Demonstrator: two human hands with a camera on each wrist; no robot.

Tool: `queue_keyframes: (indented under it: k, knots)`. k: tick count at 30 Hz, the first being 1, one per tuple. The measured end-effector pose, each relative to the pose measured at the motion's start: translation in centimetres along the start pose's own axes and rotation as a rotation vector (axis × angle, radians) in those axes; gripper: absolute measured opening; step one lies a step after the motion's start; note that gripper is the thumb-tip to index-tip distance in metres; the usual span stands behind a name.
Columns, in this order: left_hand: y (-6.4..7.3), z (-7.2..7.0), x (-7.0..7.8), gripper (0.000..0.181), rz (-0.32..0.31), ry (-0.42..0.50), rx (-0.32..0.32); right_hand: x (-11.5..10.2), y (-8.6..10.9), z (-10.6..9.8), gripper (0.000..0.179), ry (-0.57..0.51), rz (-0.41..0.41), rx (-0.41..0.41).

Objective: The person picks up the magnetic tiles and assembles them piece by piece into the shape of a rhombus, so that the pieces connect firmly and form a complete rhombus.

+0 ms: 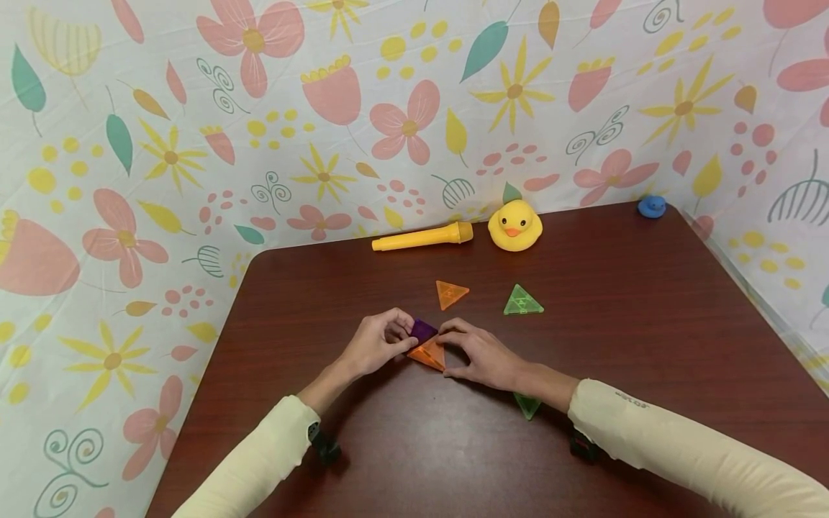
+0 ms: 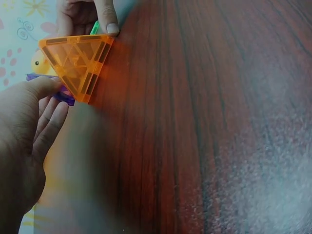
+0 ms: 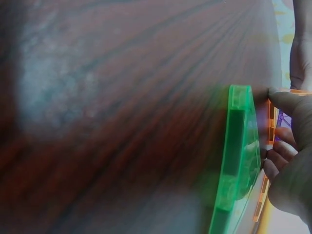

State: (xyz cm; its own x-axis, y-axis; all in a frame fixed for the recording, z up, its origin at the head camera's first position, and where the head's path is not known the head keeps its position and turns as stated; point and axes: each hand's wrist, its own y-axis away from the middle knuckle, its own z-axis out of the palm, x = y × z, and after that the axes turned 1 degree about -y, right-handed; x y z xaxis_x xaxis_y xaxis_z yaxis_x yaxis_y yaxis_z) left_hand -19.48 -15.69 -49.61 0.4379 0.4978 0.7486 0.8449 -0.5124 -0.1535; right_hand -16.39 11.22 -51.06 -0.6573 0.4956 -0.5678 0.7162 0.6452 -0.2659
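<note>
Near the middle of the table, my left hand (image 1: 376, 342) pinches a purple translucent tile (image 1: 424, 330) between thumb and fingers. My right hand (image 1: 482, 356) grips an orange triangular tile (image 1: 427, 354) by its right side. The two tiles meet along an edge, and the orange one tilts toward the front. In the left wrist view the orange tile (image 2: 75, 66) shows its whole triangular face, while the purple tile (image 2: 66, 96) is partly hidden behind it and the left thumb. A green triangular tile (image 1: 528, 405) lies under the right forearm, partly covered.
Behind the hands lie another orange triangle (image 1: 450, 293) and a green triangle (image 1: 522, 301). Along the back edge are a yellow toy microphone (image 1: 421, 237), a yellow rubber duck (image 1: 514, 226) and a small blue duck (image 1: 651, 206). A flowered cloth (image 1: 401, 86) hangs behind the table.
</note>
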Motion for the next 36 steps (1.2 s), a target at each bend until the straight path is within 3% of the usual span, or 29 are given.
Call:
queue_keyframes:
  k: [7, 36]
  knots:
    - [-0.11, 0.13, 0.10, 0.021, 0.026, 0.010, 0.011, -0.07, 0.03, -0.03, 0.050, -0.004, 0.006, 0.000]
    - [0.12, 0.23, -0.24, 0.017, 0.038, 0.040, -0.068, -0.09, 0.12, -0.05, 0.051, 0.005, 0.015, 0.007]
